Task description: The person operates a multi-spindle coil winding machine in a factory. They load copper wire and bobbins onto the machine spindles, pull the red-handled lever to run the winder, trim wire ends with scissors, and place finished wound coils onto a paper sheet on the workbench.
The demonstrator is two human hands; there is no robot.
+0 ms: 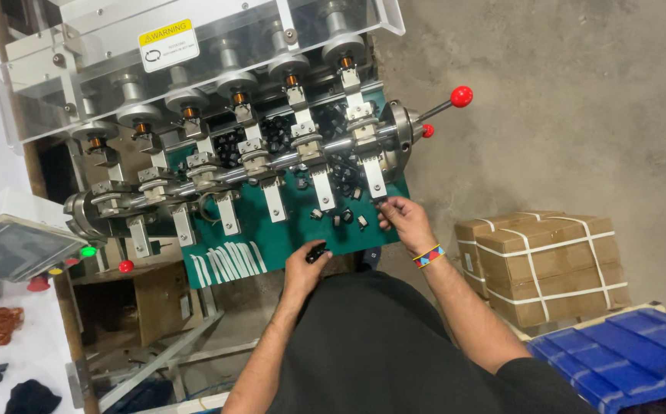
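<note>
My left hand (307, 261) is at the near edge of the green machine plate (296, 230), fingers closed on a small black part (316, 252). My right hand (403, 221) rests at the plate's right near corner, fingertips by the lower end of a metal bracket (374, 178); I cannot tell if it holds anything. It wears a multicoloured wristband (429, 256). Several small black parts (346, 218) lie loose on the plate between the hands. More black parts (275, 134) are heaped behind the metal shaft (272, 163).
A lever with a red ball (461, 96) sticks out from the machine's right end. A clear guard (195, 46) covers the spindles above. Strapped cardboard boxes (547, 261) and a blue crate (624, 356) stand at right. A control box with coloured buttons (19, 249) sits at left.
</note>
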